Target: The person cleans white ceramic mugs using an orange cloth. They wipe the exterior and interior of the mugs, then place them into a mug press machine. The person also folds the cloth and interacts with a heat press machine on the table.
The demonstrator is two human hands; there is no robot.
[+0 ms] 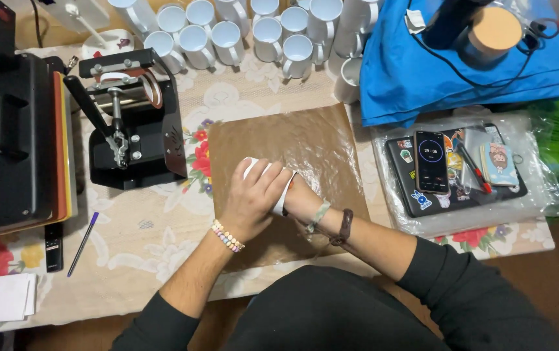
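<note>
Left hand (pixel 253 198) is closed over a white mug (pixel 280 195), which lies on its side on the brown sheet (pixel 305 146) at the worktop (pixel 156 227) centre. Right hand (pixel 295 195) reaches into the mug's mouth; its grip is hidden, so I cannot tell. Risk: the mug may roll if the cupping slackens. Further off, the black mug press (pixel 133 120) and crowded white mugs (pixel 227 32) leave little clearance for a stray elbow.

White mug (pixel 284 195), brown sheet (pixel 318 143) — floral tablecloth (pixel 162 221), blue cloth (pixel 409 78)
</note>
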